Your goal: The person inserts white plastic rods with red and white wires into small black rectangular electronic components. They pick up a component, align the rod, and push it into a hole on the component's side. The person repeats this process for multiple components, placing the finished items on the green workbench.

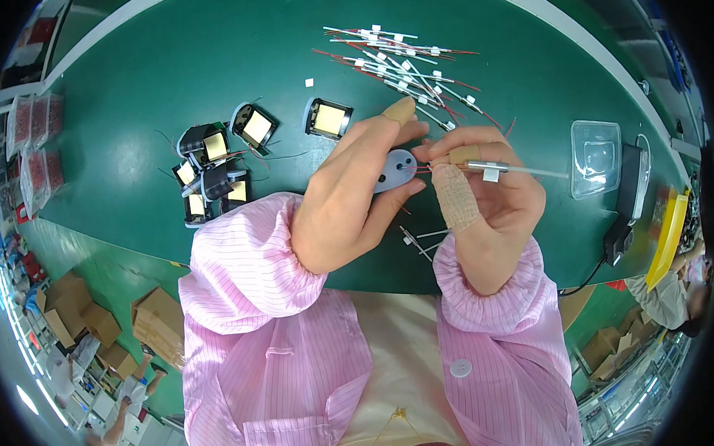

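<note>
My left hand (332,196) is closed round a light grey oval part (395,170) with several dark holes in its face. Close against it on the right, my right hand (499,197) pinches thin red wires at the part's edge. Those wires appear to belong to a slim wired probe (486,166) with a metal sleeve, a white tag and a pale lead, lying across the right fingers. Tan tape wraps several fingertips and the right thumb. What sits behind the oval part is hidden by my left hand.
Several similar tagged leads (406,65) lie heaped at the far side of the green table (167,72). Black housings with pale yellow pads (211,165) cluster left; one housing (328,118) stands nearer. A clear plastic box (596,158), black device (631,183) and yellow bin (667,237) are right.
</note>
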A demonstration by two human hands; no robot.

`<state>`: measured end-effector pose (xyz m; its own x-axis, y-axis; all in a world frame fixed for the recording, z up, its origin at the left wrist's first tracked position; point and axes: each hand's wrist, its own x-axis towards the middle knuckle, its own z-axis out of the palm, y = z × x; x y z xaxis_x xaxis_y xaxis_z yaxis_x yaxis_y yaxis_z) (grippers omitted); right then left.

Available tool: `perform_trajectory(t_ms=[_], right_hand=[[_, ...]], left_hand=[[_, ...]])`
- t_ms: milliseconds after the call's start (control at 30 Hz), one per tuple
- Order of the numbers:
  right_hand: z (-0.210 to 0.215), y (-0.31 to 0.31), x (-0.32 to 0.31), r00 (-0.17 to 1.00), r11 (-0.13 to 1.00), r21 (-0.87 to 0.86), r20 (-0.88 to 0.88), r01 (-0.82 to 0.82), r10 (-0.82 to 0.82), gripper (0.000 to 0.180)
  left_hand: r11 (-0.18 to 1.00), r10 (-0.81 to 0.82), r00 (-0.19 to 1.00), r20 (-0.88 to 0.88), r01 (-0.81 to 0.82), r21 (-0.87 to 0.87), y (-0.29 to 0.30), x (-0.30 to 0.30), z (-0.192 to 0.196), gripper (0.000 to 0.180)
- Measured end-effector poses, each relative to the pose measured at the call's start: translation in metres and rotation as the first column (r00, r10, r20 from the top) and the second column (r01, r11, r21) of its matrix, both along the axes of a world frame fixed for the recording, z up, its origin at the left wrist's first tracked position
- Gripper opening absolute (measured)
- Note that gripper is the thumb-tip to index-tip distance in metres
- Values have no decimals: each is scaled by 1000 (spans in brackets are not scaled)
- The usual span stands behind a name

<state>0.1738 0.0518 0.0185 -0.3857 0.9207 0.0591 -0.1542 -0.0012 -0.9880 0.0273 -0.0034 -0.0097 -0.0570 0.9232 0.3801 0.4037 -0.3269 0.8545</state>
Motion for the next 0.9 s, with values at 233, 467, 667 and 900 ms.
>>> perform_trajectory(t_ms=[233, 467, 667, 900], right_hand=[[3, -3, -4, 991, 980, 199, 136, -12, -16, 16], [3, 1, -1, 988, 944, 323, 151, -68, 20, 18], [4, 2, 1, 967, 921, 381, 253, -79, -22, 18], [4, 0, -1, 935, 855, 511, 338, -85, -109, 21]], left_hand=[[997, 26, 998, -52, -22, 68, -1, -6, 1, 80], [998, 16, 997, -73, -12, 61, -1, -8, 3, 81], [997, 43, 997, -67, -39, 67, -1, -5, 4, 80], [998, 16, 993, -113, -10, 56, 1, -7, 3, 79]])
